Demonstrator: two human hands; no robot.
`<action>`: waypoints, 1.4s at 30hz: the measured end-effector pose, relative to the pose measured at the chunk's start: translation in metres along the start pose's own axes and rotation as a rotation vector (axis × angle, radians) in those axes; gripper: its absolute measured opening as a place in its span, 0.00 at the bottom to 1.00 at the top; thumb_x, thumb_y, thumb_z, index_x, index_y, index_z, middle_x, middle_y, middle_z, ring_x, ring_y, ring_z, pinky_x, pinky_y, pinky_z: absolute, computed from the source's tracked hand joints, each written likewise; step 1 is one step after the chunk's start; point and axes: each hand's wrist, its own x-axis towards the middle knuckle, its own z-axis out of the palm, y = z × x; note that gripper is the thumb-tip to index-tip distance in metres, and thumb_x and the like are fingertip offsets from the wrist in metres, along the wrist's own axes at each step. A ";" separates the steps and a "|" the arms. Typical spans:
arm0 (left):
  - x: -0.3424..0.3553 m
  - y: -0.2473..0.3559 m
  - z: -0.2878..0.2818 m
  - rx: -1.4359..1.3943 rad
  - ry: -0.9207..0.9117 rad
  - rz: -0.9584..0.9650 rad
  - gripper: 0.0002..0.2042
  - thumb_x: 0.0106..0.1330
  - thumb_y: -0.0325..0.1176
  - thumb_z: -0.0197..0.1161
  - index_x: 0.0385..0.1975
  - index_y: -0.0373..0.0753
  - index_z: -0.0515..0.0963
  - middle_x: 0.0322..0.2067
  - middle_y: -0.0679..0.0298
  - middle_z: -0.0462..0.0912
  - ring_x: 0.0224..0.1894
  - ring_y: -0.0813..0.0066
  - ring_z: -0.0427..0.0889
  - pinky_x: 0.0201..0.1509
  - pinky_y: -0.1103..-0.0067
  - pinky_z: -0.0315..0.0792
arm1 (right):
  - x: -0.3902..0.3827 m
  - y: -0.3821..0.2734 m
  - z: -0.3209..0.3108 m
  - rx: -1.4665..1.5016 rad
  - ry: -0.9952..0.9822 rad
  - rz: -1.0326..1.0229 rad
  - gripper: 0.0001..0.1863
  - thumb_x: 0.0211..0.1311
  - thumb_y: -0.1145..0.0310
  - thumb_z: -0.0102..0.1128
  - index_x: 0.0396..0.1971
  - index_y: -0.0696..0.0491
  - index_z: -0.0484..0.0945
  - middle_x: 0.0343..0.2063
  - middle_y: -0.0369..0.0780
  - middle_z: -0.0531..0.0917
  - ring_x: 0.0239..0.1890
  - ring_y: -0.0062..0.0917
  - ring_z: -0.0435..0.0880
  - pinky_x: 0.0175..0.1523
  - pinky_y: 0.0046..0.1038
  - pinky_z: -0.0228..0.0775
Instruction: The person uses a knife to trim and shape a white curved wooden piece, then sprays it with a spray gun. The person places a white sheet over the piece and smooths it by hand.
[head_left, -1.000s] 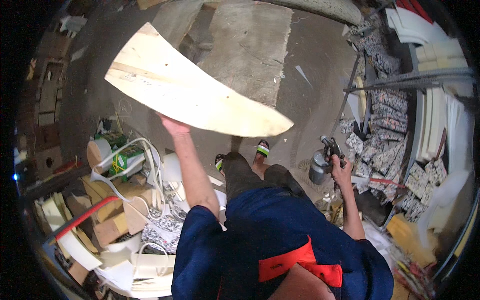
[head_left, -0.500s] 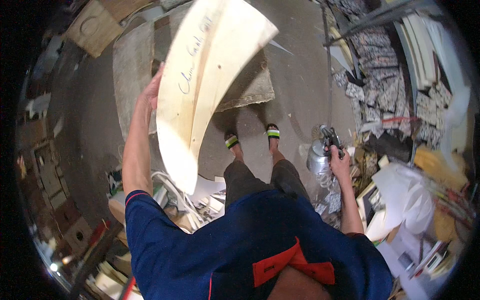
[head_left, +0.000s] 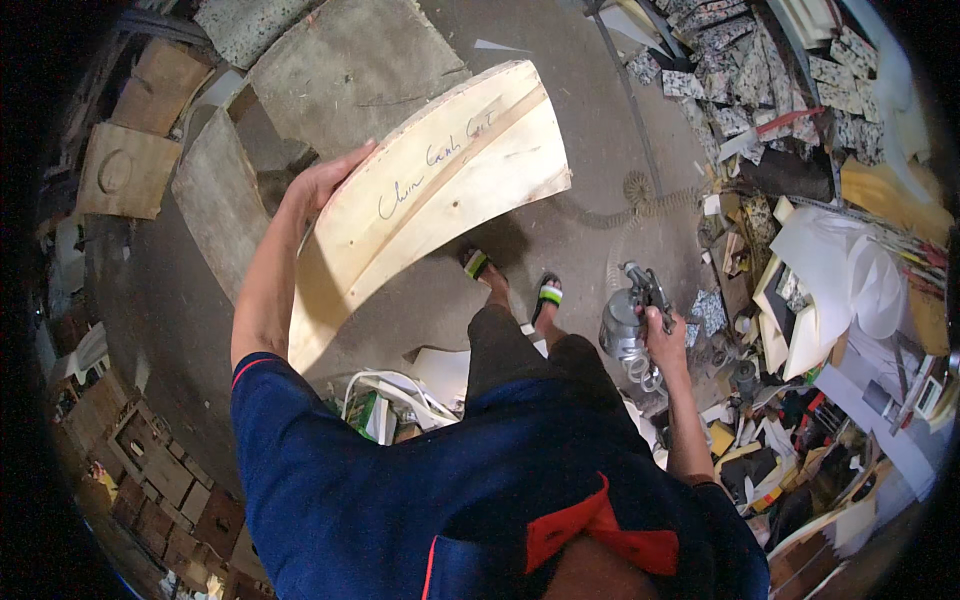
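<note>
A curved pale wooden board with handwriting and a raised strip along its face is held up by my left hand, which grips its outer long edge; the fingertips are partly behind it. The board's lower end reaches down beside my left upper arm. On the other side, my right hand is wrapped round the handle of a metal spray gun. A silver cup hangs on the gun, to the left of my fingers. A coiled air hose lies beyond the gun.
Flat worn boards lie on the floor ahead. Wooden panels stand at the far left. To the right are piles of foam offcuts, white sheets and mixed scrap. White tubing and scraps lie close by my legs.
The wooden board has turned clockwise, its upper end swinging right and down. My right hand has lowered slightly with the spray gun. The whole view has shifted and rotated.
</note>
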 end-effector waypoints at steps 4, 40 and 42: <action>-0.002 0.003 -0.032 0.200 0.704 0.697 0.24 0.72 0.53 0.56 0.53 0.37 0.77 0.38 0.64 0.84 0.40 0.74 0.81 0.46 0.74 0.73 | -0.007 -0.012 0.002 0.035 0.014 0.011 0.19 0.69 0.55 0.58 0.40 0.58 0.83 0.27 0.34 0.82 0.30 0.18 0.76 0.37 0.24 0.69; -0.149 -0.712 0.361 -0.358 1.221 -0.073 0.09 0.69 0.34 0.65 0.35 0.34 0.76 0.26 0.69 0.75 0.24 0.82 0.71 0.29 0.81 0.70 | 0.041 -0.059 0.075 0.150 0.083 -0.618 0.30 0.66 0.40 0.60 0.39 0.59 0.79 0.21 0.38 0.79 0.25 0.22 0.75 0.32 0.30 0.69; -0.145 -0.708 0.349 -0.385 1.207 -0.028 0.09 0.69 0.34 0.65 0.34 0.34 0.76 0.26 0.70 0.74 0.24 0.82 0.71 0.30 0.81 0.70 | 0.041 -0.062 0.079 0.142 0.093 -0.621 0.31 0.65 0.39 0.59 0.38 0.58 0.79 0.20 0.37 0.77 0.24 0.21 0.74 0.31 0.29 0.68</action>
